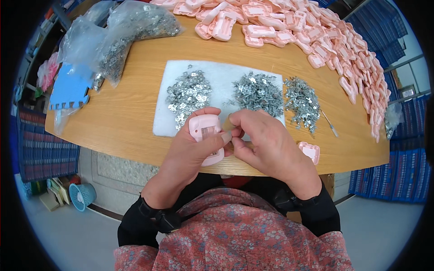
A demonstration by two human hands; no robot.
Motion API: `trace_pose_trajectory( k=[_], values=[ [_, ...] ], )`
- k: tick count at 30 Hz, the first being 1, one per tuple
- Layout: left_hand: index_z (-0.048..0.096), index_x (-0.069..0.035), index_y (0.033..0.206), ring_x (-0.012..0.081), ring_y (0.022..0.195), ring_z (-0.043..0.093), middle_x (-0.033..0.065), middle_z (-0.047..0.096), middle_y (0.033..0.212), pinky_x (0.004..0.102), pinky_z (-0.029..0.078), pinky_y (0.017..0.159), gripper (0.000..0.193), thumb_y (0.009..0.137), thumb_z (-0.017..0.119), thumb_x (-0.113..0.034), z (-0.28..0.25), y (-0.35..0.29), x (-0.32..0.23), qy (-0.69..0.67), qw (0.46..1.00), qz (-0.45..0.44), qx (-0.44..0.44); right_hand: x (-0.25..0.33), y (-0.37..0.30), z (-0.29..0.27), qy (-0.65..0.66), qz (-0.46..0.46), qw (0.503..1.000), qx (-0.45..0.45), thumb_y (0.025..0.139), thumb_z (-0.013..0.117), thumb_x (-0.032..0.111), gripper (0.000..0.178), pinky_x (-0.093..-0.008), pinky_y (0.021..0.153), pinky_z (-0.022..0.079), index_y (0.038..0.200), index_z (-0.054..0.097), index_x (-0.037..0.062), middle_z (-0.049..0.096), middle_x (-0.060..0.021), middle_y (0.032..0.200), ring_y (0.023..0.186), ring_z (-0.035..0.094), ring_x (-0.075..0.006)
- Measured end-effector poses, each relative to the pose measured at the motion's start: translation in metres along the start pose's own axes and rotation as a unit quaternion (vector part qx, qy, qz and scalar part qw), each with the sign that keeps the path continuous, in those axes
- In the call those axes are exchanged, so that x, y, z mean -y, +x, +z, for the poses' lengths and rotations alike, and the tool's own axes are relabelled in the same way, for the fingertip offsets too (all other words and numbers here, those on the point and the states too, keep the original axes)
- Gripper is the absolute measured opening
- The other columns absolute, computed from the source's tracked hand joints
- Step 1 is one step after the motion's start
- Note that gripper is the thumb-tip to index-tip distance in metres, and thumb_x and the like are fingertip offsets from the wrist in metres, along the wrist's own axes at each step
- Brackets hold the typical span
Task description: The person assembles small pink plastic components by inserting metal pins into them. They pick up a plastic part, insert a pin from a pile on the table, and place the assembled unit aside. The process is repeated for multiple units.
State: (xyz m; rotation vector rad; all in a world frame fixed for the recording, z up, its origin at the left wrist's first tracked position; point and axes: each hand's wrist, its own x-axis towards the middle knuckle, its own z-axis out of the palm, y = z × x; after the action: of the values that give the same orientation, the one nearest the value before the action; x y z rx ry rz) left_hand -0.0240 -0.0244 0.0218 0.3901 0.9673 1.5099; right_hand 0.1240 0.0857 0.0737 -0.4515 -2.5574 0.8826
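Note:
My left hand is closed round a pink plastic casing with an opening like a battery compartment. Its thumb lies across the casing's face. Right beside it, the thumb and fingers of my right hand pinch together at the casing's right edge. Whatever sits between those fingertips is too small and too covered to make out. Beyond my hands, a white foam sheet carries a heap of flat metal pieces on its left and a heap of small metal parts on its right.
Another metal heap lies right of the foam, near a thin screwdriver-like tool. A single pink casing rests by the table's front edge. Many pink casings pile along the far right. Bags of metal parts and a blue mat lie left.

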Motion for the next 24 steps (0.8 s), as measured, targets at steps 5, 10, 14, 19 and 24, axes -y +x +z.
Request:
trace_pose_trajectory(
  k=[5,10,14,19,24],
  values=[
    [0.046,-0.006,0.133,0.0158,0.087,0.066,0.0073,0.063,0.1,0.0331,0.059,0.073,0.048,0.091,0.068,-0.009,0.011,0.006,0.005,-0.047,0.998,-0.04,0.007,-0.009,-0.015,-0.004,0.265,0.176,0.948,-0.014,0.084,0.069,0.006,0.024,-0.0303,0.072,0.051,0.105,0.058,0.0021,0.065,-0.0054,0.084,0.077,0.063,-0.0155],
    [0.044,-0.006,0.135,0.0207,0.084,0.066,0.0098,0.062,0.099,0.0429,0.061,0.074,0.044,0.105,0.043,-0.037,0.011,0.011,0.008,-0.135,0.982,-0.113,0.066,-0.03,-0.029,0.005,0.288,0.182,0.937,-0.081,0.086,0.068,0.004,0.024,-0.0244,0.078,0.048,0.108,0.059,0.0022,0.062,-0.0004,0.088,0.083,0.059,-0.0084],
    [0.044,-0.006,0.135,0.0231,0.082,0.066,0.0114,0.063,0.099,0.0472,0.061,0.074,0.055,0.105,0.026,-0.049,0.013,0.011,0.009,-0.109,0.982,-0.144,0.059,-0.01,-0.018,-0.003,0.184,0.156,0.969,-0.057,0.085,0.068,0.003,0.02,-0.0249,0.076,0.049,0.104,0.061,0.0026,0.063,-0.0009,0.086,0.081,0.06,-0.0081],
    [0.052,-0.004,0.126,0.0246,0.084,0.068,0.0125,0.066,0.1,0.0501,0.062,0.073,0.057,0.105,0.025,-0.05,0.011,0.013,0.016,-0.08,0.984,-0.146,0.062,-0.017,-0.018,0.003,0.106,0.101,0.988,-0.052,0.083,0.067,0.006,0.017,-0.0374,0.065,0.051,0.097,0.058,0.0021,0.064,-0.0115,0.079,0.073,0.065,-0.0286],
    [0.045,-0.006,0.132,0.0199,0.082,0.065,0.0098,0.061,0.097,0.045,0.062,0.072,0.056,0.106,0.025,-0.051,0.015,0.013,0.014,-0.051,0.982,-0.179,0.038,-0.011,-0.013,0.004,0.018,0.082,0.996,-0.037,0.082,0.068,0.005,0.018,-0.04,0.068,0.05,0.097,0.059,0.0034,0.063,-0.0121,0.079,0.074,0.064,-0.0317]
  ],
)
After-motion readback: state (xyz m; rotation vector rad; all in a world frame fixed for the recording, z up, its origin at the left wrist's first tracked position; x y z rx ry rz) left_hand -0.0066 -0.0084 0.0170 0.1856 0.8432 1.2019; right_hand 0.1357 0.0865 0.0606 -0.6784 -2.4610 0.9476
